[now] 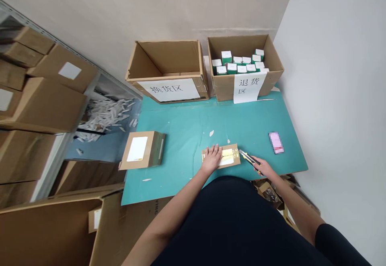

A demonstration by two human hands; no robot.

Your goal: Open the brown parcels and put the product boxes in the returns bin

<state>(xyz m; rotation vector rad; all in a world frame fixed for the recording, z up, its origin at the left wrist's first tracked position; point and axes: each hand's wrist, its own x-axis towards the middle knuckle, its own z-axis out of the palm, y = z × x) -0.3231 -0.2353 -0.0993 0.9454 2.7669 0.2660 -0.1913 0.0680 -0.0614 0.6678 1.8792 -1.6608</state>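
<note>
While both hands work near the near edge of the teal counter (183, 137), a taped cardboard parcel (233, 159) lies flat between them. The left hand (212, 158) presses on it, fingers (215, 149) spread open and holding nothing. The right hand (261, 166) has its fingers (257, 164) curled shut around a yellow-and-black utility knife (249, 158), tip at the parcel's right edge; if the parcel shifts, the blade could slip toward the left hand.

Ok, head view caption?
Left hand pins a taped cardboard parcel on a teal table; right hand holds a utility knife at its edge.
</note>
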